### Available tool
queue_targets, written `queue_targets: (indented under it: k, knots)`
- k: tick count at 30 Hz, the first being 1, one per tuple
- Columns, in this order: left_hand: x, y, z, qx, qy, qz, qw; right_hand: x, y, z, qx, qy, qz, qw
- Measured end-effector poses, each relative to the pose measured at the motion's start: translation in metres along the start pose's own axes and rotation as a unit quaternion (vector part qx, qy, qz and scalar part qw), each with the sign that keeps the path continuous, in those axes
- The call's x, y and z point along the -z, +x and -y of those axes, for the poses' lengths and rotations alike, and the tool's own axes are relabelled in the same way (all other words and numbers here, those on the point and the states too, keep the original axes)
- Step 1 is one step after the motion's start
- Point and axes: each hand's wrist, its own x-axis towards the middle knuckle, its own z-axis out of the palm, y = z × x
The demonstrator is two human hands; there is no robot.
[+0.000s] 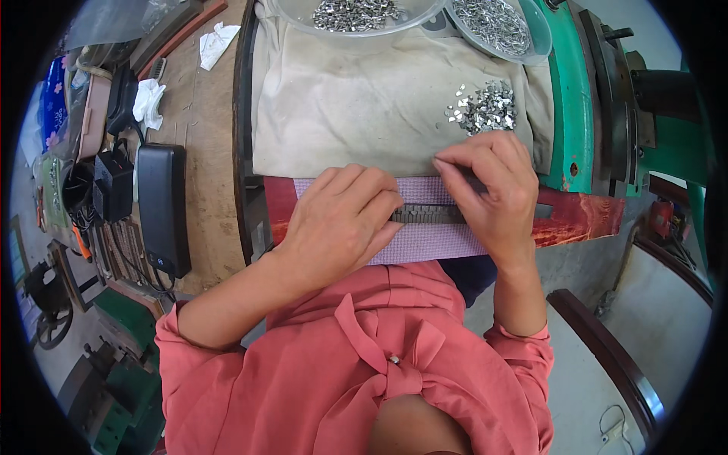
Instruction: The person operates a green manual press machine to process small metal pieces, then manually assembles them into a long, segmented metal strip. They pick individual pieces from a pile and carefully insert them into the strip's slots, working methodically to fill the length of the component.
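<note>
A: Nearest item?
B: One shirt [303, 387], coral, knotted at the front.

A: Next?
B: One checked cloth [428, 249], lilac, over a red sheet [580, 218] that shows at both sides.

A: And on it?
B: One strip [428, 214], dark, notched along its length, lying crosswise between the two hands.

A: Left hand [337, 216]?
B: Fingers curled, back upward, thumb and fingertips close together at the strip's left end. Whether they grip it, cannot tell.

A: Right hand [497, 189]?
B: Over the strip's right part. Thumb and forefinger tips nearly meeting, above the strip near the edge of the beige cloth; other fingers folded. Any small piece between the tips, cannot tell.

A: To the left?
B: One bench [208, 114], wooden; on it, one black box [162, 205], upright in view, with a cable.

A: Beyond the hands?
B: One beige cloth [341, 106], creased. On its right part, one pile [489, 110], small silver pieces, loose, some strays at its left.

A: Farthest?
B: Two tubs, clear, side by side: left tub [364, 32] and right tub [540, 38], both holding silver metal parts.
</note>
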Motion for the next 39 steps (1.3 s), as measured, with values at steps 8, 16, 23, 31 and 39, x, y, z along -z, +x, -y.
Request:
queue_targets:
  k: [8,16,23,31,39]
  knots:
    - [0.001,0.005,0.000,0.016,-0.041,0.015,0.999,-0.010,0.006,-0.005,-0.025,-0.009,0.051,0.998]
    - [-0.007,0.013,-0.004,0.007,-0.036,0.016,0.999,-0.010,0.007,-0.003,-0.022,-0.042,0.052,0.998]
    - [-0.015,0.014,-0.005,0.001,-0.033,-0.004,0.999,-0.006,-0.002,-0.002,-0.012,-0.066,0.031,0.997]
    - [-0.015,0.007,-0.006,-0.011,-0.013,-0.021,1.000,0.009,-0.032,0.008,0.002,0.049,0.072,0.996]
    - [-0.012,0.005,-0.005,-0.011,-0.016,-0.026,0.999,0.016,-0.015,-0.001,-0.024,0.031,0.055,0.998]
